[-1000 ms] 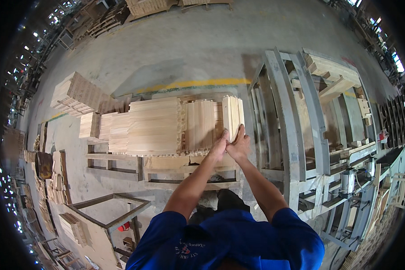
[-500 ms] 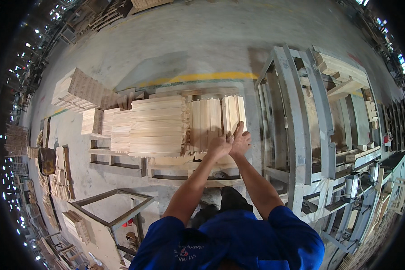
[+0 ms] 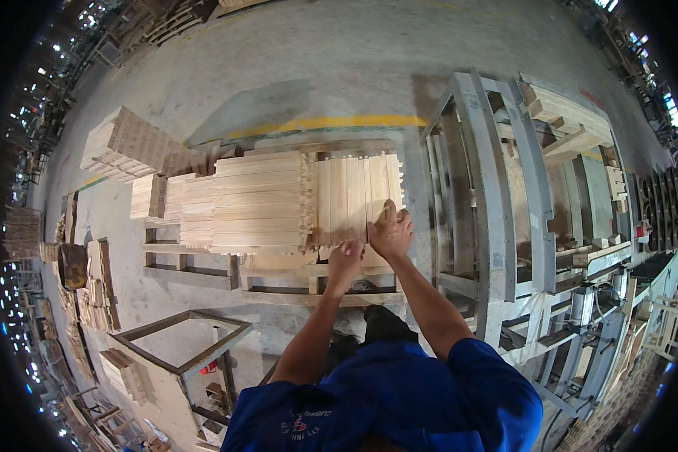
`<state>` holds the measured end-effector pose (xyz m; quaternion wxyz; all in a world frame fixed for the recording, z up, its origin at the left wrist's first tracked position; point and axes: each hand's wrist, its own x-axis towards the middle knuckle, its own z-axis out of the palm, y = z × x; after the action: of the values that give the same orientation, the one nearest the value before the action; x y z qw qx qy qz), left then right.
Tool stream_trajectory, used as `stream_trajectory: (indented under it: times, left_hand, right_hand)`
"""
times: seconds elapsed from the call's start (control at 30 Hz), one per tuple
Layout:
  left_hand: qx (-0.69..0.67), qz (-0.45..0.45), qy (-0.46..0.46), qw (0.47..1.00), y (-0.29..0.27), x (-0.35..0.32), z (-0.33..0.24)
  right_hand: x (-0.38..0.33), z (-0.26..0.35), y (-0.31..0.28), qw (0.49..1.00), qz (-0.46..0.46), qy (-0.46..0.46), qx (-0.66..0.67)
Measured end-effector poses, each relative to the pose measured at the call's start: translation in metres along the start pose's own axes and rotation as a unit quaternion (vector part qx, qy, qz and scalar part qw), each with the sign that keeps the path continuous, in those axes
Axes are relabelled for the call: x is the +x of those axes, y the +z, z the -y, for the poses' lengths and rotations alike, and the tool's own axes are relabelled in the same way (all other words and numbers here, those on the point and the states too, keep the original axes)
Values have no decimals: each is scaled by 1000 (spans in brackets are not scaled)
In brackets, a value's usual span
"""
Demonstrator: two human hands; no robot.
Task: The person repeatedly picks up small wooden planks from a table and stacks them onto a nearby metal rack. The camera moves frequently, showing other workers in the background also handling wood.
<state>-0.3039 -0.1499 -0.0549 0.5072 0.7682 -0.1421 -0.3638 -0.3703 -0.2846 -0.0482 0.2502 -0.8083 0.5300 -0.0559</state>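
A stack of pale wooden boards [image 3: 354, 196] with finger-jointed ends lies on a wooden pallet [image 3: 309, 290] in front of me. My right hand [image 3: 390, 230] rests flat on the near right boards of that stack, fingers spread over their ends. My left hand [image 3: 344, 260] touches the near edge of the same boards, just left and below the right hand. A larger stack of boards [image 3: 260, 200] laid crosswise sits directly to the left.
A grey metal frame machine [image 3: 490, 196] stands on the right with wood blocks [image 3: 565, 124] on it. More board stacks [image 3: 124, 143] lie at the left. A metal table frame [image 3: 181, 339] is at lower left. A yellow floor line [image 3: 331, 122] runs behind the pallet.
Both hands have come down from raised, close together, onto the near ends of the right-hand boards; the left hand has dropped lower and apart from the right.
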Motion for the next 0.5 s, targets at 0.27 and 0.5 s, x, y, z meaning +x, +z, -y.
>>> stream_trajectory:
  times: [0.27,0.5]
  left_hand:
    - [-431,-20,-279,858,39,-9,29]
    - [-515,-12,-273,812,43,1,43]
  right_hand:
    - [40,-81,17,987,-58,-103,105]
    - [81,-91,-10,979,140,-65,136]
